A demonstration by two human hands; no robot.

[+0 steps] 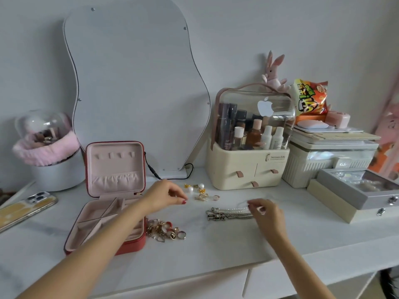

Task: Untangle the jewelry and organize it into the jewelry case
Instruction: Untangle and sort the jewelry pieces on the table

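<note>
A tangle of white pearl strands and silver chains [230, 213] lies on the white counter [216, 251], its right end under the person's right hand [266, 212], whose thumb and curled fingers pinch a thin strand at the tangle's end. To the left, the left hand [166, 196] hovers with fingers curled and fingertips drawn together beside a scatter of gold-and-pearl earrings [198, 190]; whether it pinches anything cannot be told. Between the forearms, a heap of gold and red rings [165, 230] rests just beside the open red jewelry case with pale pink lining [108, 203], whose lid stands upright and whose divided compartments appear bare. The left forearm crosses above the case's right edge.

Behind the case leans a wavy-edged white panel on a stand [138, 83], a black cable [168, 172] trailing from its base. Right of the panel sits a cream cosmetics organizer with a clear domed lid [250, 143], bottles inside and a pink plush rabbit [274, 72] on top. Farther right are an orange snack bag [311, 97], a ribbed white storage box [330, 160] and a grey glass-topped box [358, 188]. At far left stand a white pot wrapped in a fluffy pink band [47, 152] and a phone in a yellow-patterned cover [23, 209].
</note>
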